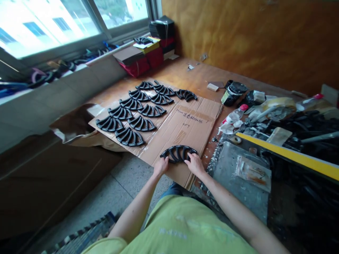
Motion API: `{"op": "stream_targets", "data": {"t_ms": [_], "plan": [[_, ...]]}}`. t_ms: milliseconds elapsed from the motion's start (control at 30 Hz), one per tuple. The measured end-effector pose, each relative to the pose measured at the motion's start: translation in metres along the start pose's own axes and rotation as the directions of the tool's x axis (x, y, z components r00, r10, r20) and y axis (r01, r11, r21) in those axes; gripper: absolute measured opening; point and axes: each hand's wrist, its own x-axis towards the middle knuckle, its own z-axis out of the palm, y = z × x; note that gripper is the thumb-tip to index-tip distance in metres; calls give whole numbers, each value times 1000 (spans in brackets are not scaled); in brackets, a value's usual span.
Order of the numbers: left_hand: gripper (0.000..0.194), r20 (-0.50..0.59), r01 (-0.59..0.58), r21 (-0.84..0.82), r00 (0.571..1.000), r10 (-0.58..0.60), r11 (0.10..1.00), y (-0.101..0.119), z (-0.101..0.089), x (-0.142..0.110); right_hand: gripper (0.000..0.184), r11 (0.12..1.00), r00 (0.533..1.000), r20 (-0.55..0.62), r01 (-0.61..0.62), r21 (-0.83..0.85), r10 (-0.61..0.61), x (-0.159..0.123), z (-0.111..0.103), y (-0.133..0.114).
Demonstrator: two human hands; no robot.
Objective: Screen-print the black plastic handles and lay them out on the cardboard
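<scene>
A black curved, ribbed fan-shaped piece [178, 153] is at the near edge of a flat cardboard sheet [190, 130]. My left hand [161, 165] grips its left end, thumb on top. At its right end my right hand [195, 163] is closed on it, fingers toward the far rim. Whether the piece rests on the cardboard or is held just above it, I cannot tell. Several similar black fan-shaped pieces [129, 137] lie in rows on the left and far parts of the cardboard. Handwriting marks the sheet's middle.
Right of the cardboard are a plastic bottle with a red cap [235, 113], a dark tub [233, 93], a grey board [227, 176] and a yellow-edged strip [291, 155]. Stacked red and black boxes [153, 58] stand at the back by the window. Brown paper [76, 128] hangs at left.
</scene>
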Motion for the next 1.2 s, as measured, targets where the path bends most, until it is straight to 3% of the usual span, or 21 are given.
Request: {"op": "stream_targets", "data": {"t_ms": [133, 200, 300, 367, 500, 633, 733, 900, 1067, 1200], "plan": [[43, -76, -18, 36, 997, 21, 999, 3, -18, 11, 51, 991, 999, 6, -51, 125, 50, 3, -1, -8], [39, -196, -82, 57, 976, 92, 995, 6, -15, 0, 52, 974, 997, 4, -73, 216, 74, 2, 0, -7], [39, -367, -298, 147, 869, 332, 943, 18, 7, -27, 52, 924, 995, -9, -90, 372, 101, 0, 5, -3], [45, -371, -360, 216, 830, 417, 908, 33, 24, -41, 51, 873, 993, -10, -101, 478, 120, 1, 9, 0], [52, -339, -256, 283, 875, 346, 924, 65, 44, -48, 51, 811, 988, -22, -112, 574, 152, 5, 17, 6], [40, -338, -195, 297, 894, 294, 935, 76, 41, -41, 49, 819, 980, -103, -82, 568, 170, 7, 31, 8], [40, -344, -238, 304, 875, 340, 922, 73, 32, -31, 46, 812, 970, -168, -47, 581, 176, 11, 40, 7], [45, -328, -402, 339, 797, 507, 851, 91, -1, 21, 49, 796, 935, -317, 68, 602, 160, 46, 31, 5], [52, -215, -592, 392, 685, 696, 704, 155, -47, 120, 54, 874, 893, -429, 94, 477, 138, 93, 16, 17], [58, -107, -640, 433, 664, 741, 635, 209, -79, 197, 47, 974, 877, -476, 45, 224, 69, 104, 30, 25]]}}
